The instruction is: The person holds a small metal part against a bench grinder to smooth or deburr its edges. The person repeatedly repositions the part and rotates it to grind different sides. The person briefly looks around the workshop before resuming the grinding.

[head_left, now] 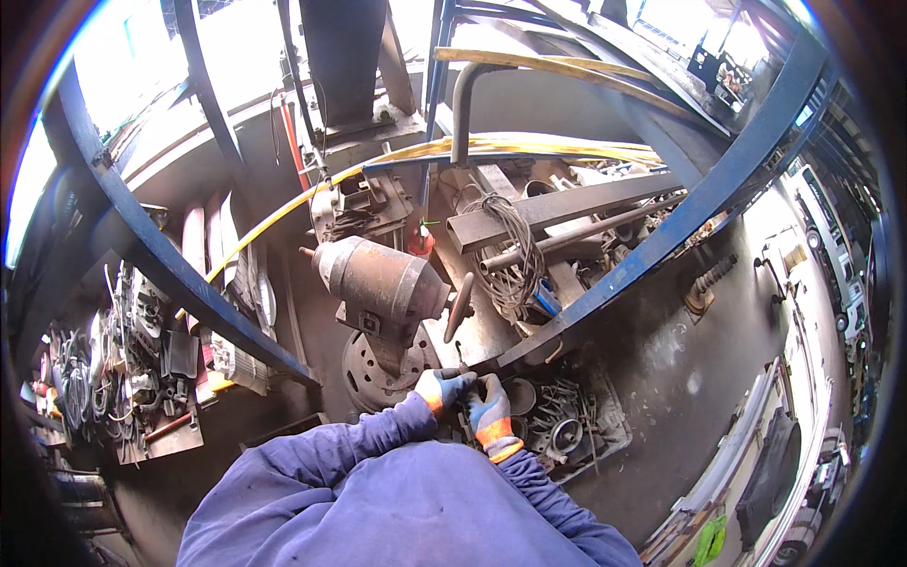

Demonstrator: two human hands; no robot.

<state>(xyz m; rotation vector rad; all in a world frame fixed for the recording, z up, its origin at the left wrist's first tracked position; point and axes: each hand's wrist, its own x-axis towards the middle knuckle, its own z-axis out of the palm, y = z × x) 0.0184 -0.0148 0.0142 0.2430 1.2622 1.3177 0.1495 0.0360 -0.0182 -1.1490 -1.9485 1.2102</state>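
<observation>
My left hand [444, 387] and my right hand [490, 413] are close together in front of my chest, in blue-and-grey work gloves with orange cuffs. The fingers of both are drawn in around something too small to make out. A thin dark piece [460, 355] shows just beyond the left fingertips; whether it is held cannot be told. Just ahead stands a rusty bench grinder [383, 279], its wheel [460, 307] on the right side, apart from my gloves. Its stand rests on a round steel wheel rim [364, 373] with holes.
To the right of my hands, a tray [619, 430] holds small metal parts and a round can [520, 395]. Steel beams [567, 210] and coiled cable [510, 255] lie beyond it. Blue frame bars [652, 250] cross overhead. Scrap and wires [123, 350] crowd the left.
</observation>
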